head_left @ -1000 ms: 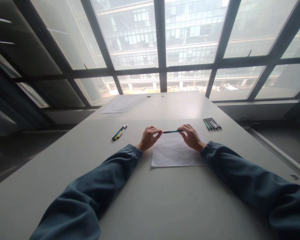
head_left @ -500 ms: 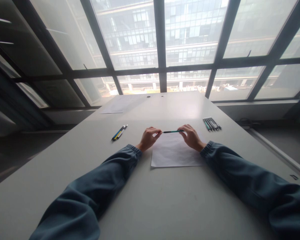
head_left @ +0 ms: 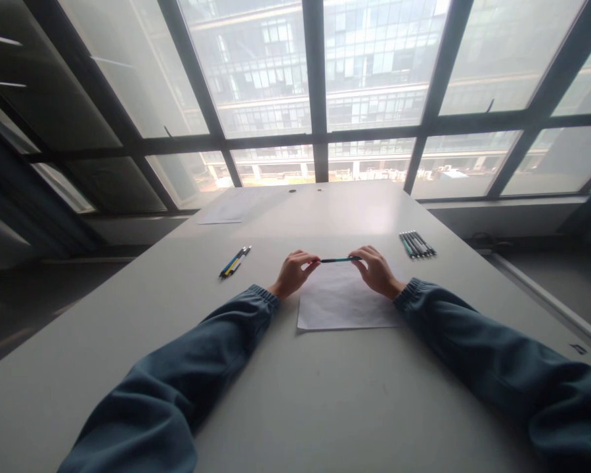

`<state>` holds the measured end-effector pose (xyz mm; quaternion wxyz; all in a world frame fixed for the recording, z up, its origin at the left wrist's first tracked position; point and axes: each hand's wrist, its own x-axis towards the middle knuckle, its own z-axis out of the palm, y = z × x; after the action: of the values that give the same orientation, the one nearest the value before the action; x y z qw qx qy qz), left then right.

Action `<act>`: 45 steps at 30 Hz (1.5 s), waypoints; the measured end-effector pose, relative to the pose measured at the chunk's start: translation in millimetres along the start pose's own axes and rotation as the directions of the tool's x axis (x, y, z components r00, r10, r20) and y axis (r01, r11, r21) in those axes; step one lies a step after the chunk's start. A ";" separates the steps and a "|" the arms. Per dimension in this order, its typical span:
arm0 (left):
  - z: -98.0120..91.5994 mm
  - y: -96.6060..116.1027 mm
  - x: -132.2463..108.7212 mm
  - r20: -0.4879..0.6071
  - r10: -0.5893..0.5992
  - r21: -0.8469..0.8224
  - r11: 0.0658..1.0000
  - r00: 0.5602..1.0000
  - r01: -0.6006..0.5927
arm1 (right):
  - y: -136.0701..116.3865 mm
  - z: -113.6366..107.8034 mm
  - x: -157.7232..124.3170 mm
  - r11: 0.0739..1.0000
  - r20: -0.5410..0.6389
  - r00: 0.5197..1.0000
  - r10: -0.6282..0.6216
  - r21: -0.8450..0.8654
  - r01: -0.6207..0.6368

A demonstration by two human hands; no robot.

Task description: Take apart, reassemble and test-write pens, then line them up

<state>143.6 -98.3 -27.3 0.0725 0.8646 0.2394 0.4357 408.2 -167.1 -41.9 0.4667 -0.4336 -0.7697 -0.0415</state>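
A slim pen (head_left: 339, 260), green with a dark grip, lies level between my two hands above a white sheet of paper (head_left: 347, 309). The fingertips of my left hand (head_left: 293, 272) are pinched on its dark tip end. At the other end, the thumb and fingers of my right hand (head_left: 375, 270) close on the pen. Both forearms, in blue sleeves, rest toward the table from either side of the sheet.
Left of my hands lies a small group of pens (head_left: 235, 263), blue, yellow and white. A neat row of several pens (head_left: 417, 244) lies on the right. Another paper (head_left: 224, 209) is at the far left of the white table (head_left: 295, 407), before large windows.
Almost nothing differs. The fingertips of my left hand have shifted very slightly right along the pen's tip; my right hand keeps its hold.
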 end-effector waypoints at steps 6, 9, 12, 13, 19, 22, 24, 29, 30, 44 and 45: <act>-1.2 -0.4 -0.1 0.008 -0.014 -0.025 1.000 1.000 0.014 | 0.7 -0.6 0.6 1.000 -0.009 1.000 -0.004 -0.005 0.004; -0.8 -0.1 -0.3 0.010 -0.042 -0.067 0.997 0.999 0.042 | 1.6 -0.2 0.2 1.000 -0.010 1.000 -0.007 -0.011 0.007; -0.2 1.2 -0.4 0.019 -0.071 -0.132 0.989 0.997 0.073 | 2.4 0.7 -0.6 1.000 -0.014 1.000 -0.001 -0.013 0.001; -0.1 1.8 -0.5 0.024 -0.079 -0.150 0.985 0.997 0.082 | 2.5 0.9 -0.8 1.000 -0.016 1.000 0.002 -0.012 -0.002; 0.1 4.3 -0.4 0.005 -0.122 -0.163 0.979 0.992 0.122 | 1.4 0.1 -0.4 1.000 -0.022 1.000 0.009 -0.005 -0.009; 0.3 4.3 -0.2 -0.038 -0.176 -0.165 0.972 0.984 0.168 | 1.6 -0.1 -0.1 1.000 -0.019 1.000 0.007 0.000 -0.007; -0.2 4.7 0.1 -0.046 -0.189 -0.162 0.970 0.981 0.179 | 2.1 0.1 -0.3 1.000 -0.018 1.000 0.007 0.003 -0.007; -1.5 6.9 0.5 -0.034 -0.189 -0.141 0.973 0.981 0.182 | 2.1 0.3 -0.8 1.000 -0.010 1.000 0.005 0.005 -0.005; -1.3 7.3 0.4 -0.037 -0.193 -0.142 0.972 0.981 0.186 | 1.9 0.2 -0.7 1.000 -0.009 1.000 0.005 0.007 -0.005; 5.2 6.9 -2.8 -0.030 -0.307 -0.254 0.923 0.951 0.290 | 0.5 -0.1 -0.5 0.999 -0.036 0.999 0.000 0.033 0.001; 4.9 7.0 -2.7 -0.021 -0.306 -0.255 0.922 0.952 0.291 | 0.1 -0.3 -0.2 0.999 -0.043 0.999 0.002 0.036 0.000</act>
<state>148.5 -105.3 -29.9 0.2388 0.7885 0.3135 0.4721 408.5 -167.3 -41.9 0.4908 -0.4244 -0.7600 -0.0365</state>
